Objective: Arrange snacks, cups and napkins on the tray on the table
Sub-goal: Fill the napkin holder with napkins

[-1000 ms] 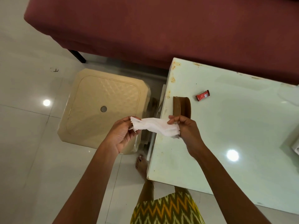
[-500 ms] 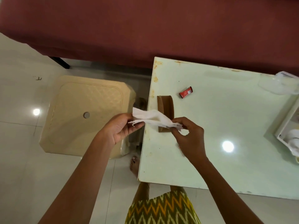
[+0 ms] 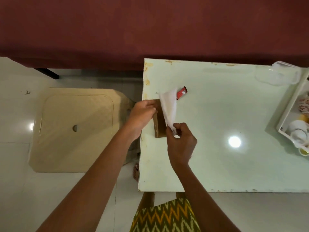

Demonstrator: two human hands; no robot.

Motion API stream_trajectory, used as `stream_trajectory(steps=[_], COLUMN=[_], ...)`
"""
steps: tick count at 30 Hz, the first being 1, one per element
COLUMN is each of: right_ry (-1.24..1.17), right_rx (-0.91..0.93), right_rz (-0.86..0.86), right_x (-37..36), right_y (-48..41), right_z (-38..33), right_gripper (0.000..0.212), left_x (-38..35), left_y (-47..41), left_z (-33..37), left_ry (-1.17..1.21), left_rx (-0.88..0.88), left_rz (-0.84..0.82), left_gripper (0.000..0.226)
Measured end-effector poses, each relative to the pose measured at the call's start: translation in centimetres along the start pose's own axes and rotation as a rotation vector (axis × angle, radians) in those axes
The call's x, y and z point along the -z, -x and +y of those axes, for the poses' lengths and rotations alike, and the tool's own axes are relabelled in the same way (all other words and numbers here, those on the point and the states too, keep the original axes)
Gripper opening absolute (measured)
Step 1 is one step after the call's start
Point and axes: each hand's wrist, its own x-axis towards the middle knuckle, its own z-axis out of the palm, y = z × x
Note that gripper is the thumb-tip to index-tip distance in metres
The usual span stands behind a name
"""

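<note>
Napkin (image 3: 168, 108) pinched by right grip (image 3: 181, 141) above table (image 3: 217, 114)

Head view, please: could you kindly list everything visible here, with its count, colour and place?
table: one, pale green, right
napkin: one, white, above holder
napkin holder: one, brown, table's left edge
snack packet: one, red, table, beyond napkin
tray: one, white, table's right end
cups: at least two, white, in tray
clear container: one, transparent, table's far corner
stool: one, cream, floor, left
sofa: one, maroon, beyond table
left hand: at holder, grip blurred
right hand: pinches napkin
</note>
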Motion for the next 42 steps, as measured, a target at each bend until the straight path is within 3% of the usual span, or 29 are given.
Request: stream_trajectory(steps=[5,14,21,26,30,36,42], right_ry=[0.032,0.183,0.378,0.426,0.363,0.281,0.133], right_rx=[0.029,0.071,0.230,0.285,0.139,-0.170,-0.284], right_rz=[-0.053,-0.085,-0.215,-0.070,0.000,-0.273,-0.211], right_x=[-2.8,-4.1,-4.1,-3.3,-2.8,-4.8,-5.5], right_y=[0.5,1.1,1.6,0.6,0.2,0.4,-0.1], right_z=[1.1,3.0,3.7,4.2,3.6,3.3,3.5], right_gripper=[0.013,0.015,0.036,0.043,0.060,0.092,0.060], left_x=[-1.6,-1.8,-1.5,-1.4,-1.7,-2.4,-2.8], left_y=[0.9,0.9,1.4,1.7,1.8,1.2,0.5], left_z=[-2.3,-4.0,-5.0,-5.7,-5.9,-5.4,-5.8], left_ry=[0.050,-0.003,-0.035,-0.067,-0.018,-0.097,-0.113], left_rx=[0.024,-0.011,0.019,0.021,0.062,0.112,0.146], left_rz=[-0.032,0.067,0.090,0.117,0.104,-0.006,-0.062], left_gripper=[0.034,0.035,0.029,0.028,0.038,0.063,0.072])
